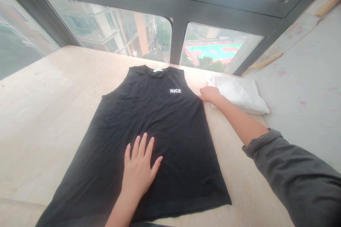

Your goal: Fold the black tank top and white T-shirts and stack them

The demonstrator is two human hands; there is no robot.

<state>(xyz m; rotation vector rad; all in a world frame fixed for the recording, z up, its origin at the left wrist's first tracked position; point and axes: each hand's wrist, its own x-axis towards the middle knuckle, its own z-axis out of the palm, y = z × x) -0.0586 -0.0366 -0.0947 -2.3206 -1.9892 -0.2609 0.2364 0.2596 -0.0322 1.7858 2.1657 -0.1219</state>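
A black sleeveless shirt with "NICE" in white on its chest lies spread front side up, its neckline toward the window. My left hand rests flat on the lower middle of the shirt, fingers spread. At the shirt's right armhole edge, just under the arm opening, my right hand pinches the fabric between closed fingers. Light creases run across the shirt's front. Its lower left corner runs out of view at the bottom.
The shirt lies on a pale stone window ledge. A white plastic-wrapped packet sits right of my right hand, near the patterned wall. Grey window frames border the ledge's far side.
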